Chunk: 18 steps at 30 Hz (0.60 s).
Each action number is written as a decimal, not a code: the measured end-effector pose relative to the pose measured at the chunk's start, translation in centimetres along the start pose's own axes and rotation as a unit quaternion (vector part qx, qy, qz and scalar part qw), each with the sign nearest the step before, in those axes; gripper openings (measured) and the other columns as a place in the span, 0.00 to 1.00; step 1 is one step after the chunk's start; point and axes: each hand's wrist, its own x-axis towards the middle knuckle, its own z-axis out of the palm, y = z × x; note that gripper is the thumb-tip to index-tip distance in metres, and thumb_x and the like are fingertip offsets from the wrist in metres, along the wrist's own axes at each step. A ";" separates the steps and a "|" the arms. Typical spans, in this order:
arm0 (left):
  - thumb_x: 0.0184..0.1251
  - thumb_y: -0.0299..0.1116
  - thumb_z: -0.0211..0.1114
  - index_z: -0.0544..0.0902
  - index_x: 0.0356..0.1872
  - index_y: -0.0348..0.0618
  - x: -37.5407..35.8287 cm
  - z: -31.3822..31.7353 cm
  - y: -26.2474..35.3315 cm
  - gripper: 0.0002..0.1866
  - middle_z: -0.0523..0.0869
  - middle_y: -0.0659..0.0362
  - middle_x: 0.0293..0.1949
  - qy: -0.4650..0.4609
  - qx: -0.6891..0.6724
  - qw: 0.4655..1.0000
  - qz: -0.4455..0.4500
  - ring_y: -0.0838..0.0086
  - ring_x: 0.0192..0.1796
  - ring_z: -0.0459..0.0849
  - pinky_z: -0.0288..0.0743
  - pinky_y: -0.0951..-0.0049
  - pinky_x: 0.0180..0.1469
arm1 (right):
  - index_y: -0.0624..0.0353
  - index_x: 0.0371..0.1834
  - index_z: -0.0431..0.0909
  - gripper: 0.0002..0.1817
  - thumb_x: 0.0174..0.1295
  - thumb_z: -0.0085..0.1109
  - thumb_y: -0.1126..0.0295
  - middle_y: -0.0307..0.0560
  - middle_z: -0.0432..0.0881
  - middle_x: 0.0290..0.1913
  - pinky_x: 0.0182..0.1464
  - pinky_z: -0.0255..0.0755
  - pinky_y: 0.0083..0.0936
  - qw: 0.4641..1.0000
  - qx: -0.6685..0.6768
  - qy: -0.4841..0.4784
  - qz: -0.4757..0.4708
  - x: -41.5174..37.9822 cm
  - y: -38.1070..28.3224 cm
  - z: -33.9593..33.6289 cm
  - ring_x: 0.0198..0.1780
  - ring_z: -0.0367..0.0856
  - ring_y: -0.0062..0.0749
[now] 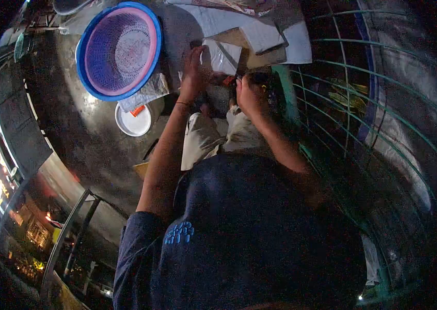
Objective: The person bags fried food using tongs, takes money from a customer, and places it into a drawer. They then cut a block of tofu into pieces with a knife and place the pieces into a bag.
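My left hand (194,76) is stretched out at the left edge of a white, shiny packet (222,57), its fingers pointing away from me. Close to the packet's lower right corner, my right hand (249,94) has its fingers curled together; what they hold, if anything, is too dark to make out. A small orange-red thing (228,80) lies just left of the right fingertips. Behind the packet are brown cardboard (265,59) and another white packet (261,35).
Blue and pink baskets (159,51), nested, stand at the upper left. Below them a white round lid or plate (134,127) bears an orange piece (137,110). Green metal bars (347,88) run along the right. A metal frame (68,235) stands at the lower left.
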 end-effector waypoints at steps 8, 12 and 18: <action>0.47 0.43 0.78 0.67 0.65 0.45 0.2 1.1 0.9 0.43 0.68 0.47 0.63 0.052 0.052 0.997 0.005 0.48 0.64 0.70 0.67 0.56 0.63 | 0.65 0.40 0.71 0.16 0.71 0.47 0.59 0.64 0.78 0.22 0.27 0.70 0.55 0.996 0.006 -0.067 0.050 0.3 -1.2 -0.2 0.26 0.80 0.63; 0.48 0.43 0.78 0.66 0.65 0.45 -0.1 1.7 1.3 0.42 0.67 0.47 0.63 0.062 0.045 0.997 -0.012 0.47 0.63 0.70 0.68 0.56 0.63 | 0.64 0.39 0.71 0.16 0.71 0.47 0.59 0.64 0.79 0.22 0.28 0.70 0.55 0.999 -0.017 -0.023 0.021 0.3 -0.9 0.0 0.26 0.80 0.63; 0.47 0.43 0.78 0.66 0.65 0.45 -0.1 2.1 1.6 0.43 0.68 0.45 0.62 0.070 0.062 0.996 -0.006 0.47 0.64 0.69 0.68 0.56 0.63 | 0.62 0.36 0.71 0.15 0.71 0.46 0.59 0.62 0.79 0.22 0.28 0.71 0.54 0.999 -0.026 -0.026 -0.007 0.5 -0.8 -0.4 0.25 0.80 0.61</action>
